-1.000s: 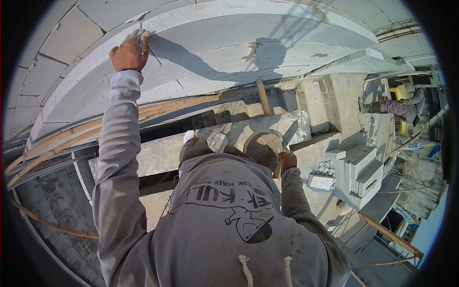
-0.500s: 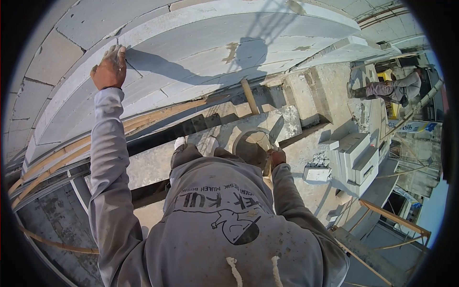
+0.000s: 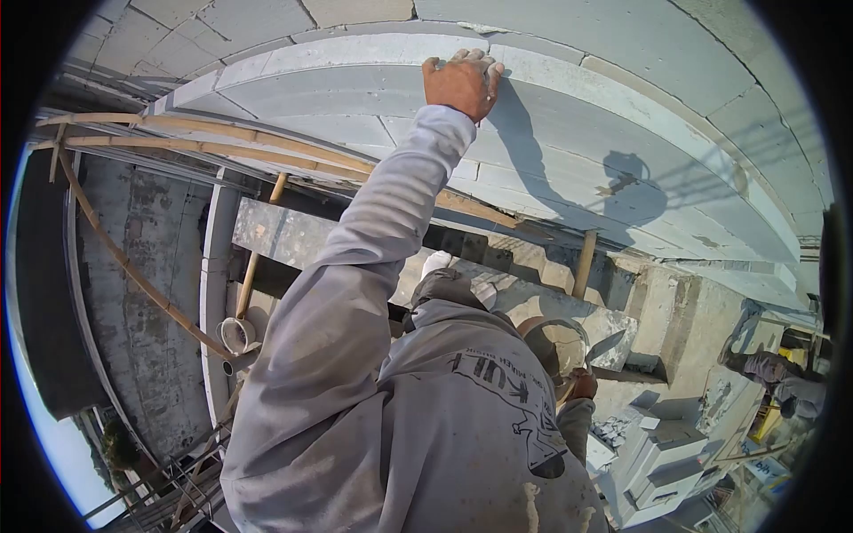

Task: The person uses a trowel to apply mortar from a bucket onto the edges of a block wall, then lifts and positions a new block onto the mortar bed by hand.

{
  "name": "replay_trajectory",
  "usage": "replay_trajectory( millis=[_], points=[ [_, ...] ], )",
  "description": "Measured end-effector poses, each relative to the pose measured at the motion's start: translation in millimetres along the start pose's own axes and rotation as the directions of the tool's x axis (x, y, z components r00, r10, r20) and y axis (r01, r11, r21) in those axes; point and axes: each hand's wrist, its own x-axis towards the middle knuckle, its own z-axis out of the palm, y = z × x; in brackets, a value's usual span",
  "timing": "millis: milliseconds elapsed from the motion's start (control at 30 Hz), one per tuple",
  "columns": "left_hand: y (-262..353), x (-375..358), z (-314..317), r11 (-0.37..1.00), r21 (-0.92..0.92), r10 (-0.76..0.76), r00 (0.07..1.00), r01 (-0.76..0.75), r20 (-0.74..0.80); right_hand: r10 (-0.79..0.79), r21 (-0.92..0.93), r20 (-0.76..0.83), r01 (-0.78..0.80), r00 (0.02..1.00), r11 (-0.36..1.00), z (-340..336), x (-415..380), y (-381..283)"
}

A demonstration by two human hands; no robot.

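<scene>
My left hand (image 3: 462, 84) reaches forward with its fingers spread over the top edge of a pale block wall (image 3: 355, 87). They touch the ledge near a joint between two blocks, and nothing shows in the hand. Low at my right side, my right hand (image 3: 582, 384) is closed beside the rim of a round bucket (image 3: 553, 345). A thin light-coloured piece shows by its fingers, but what it grips is partly hidden by my sleeve and body. Grey material lies inside the bucket.
A long plank (image 3: 293, 238) runs between my body and the wall. Bent bamboo poles (image 3: 240, 133) cross at left, and an upright post (image 3: 585, 265) stands by the wall. Stacked blocks (image 3: 662, 466) lie at lower right. Another person (image 3: 782, 377) is farther right.
The view has swung left, so the wall, bucket and other person appear farther right. My left hand still touches the ledge near the same joint; my right hand stays beside the bucket.
</scene>
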Motion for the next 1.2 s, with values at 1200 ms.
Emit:
replay_trajectory(
  millis=[1200],
  points=[
    [6.7,1.0,-17.9,0.99,-0.088,-0.097,0.987,0.109,0.127,-0.271,-0.598,0.413,0.483,0.869,0.64,-47.4,130.4,27.2]
  ],
)
